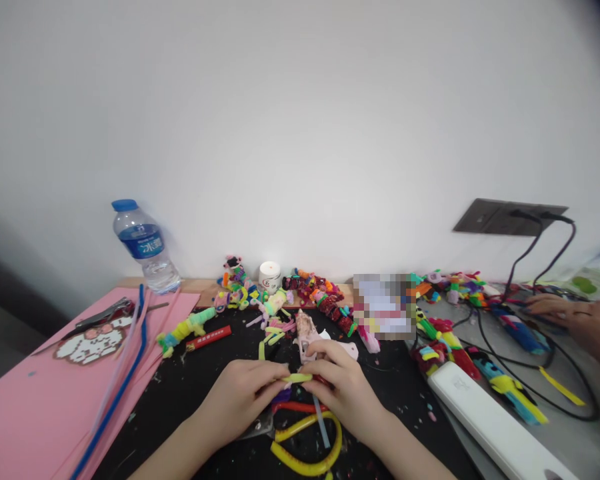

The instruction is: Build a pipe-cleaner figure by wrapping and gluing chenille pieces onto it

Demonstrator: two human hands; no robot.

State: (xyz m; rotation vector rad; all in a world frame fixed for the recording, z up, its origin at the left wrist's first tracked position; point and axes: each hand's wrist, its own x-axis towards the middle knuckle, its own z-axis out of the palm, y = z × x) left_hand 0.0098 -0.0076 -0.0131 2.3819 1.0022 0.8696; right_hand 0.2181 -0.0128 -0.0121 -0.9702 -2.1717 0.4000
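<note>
My left hand (pixel 250 393) and my right hand (pixel 340 383) meet over the black mat (pixel 180 400), fingers pinched. Between their fingertips stretches a short yellow-green pipe cleaner piece (pixel 297 378), gripped at both ends. Just beyond the right hand lies a pale pink gun-shaped tool (pixel 305 330) with a browned tip; the hand partly hides it. Below the fingers are a curved yellow tube-like strip (pixel 307 467), a red strip (pixel 295 406) and a translucent stick (pixel 321 421). Cut yellow-green pieces (pixel 262 350) rest behind the left hand.
A water bottle (pixel 147 247) leans against the wall by a pink board (pixel 20 413) holding scissors (pixel 103 313) and long pipe cleaners (pixel 140 343). Colourful fuzzy figures (pixel 333 310) line the back. At right are a white long device (pixel 495 420), black cables (pixel 593 393) and another person's hand (pixel 575 320).
</note>
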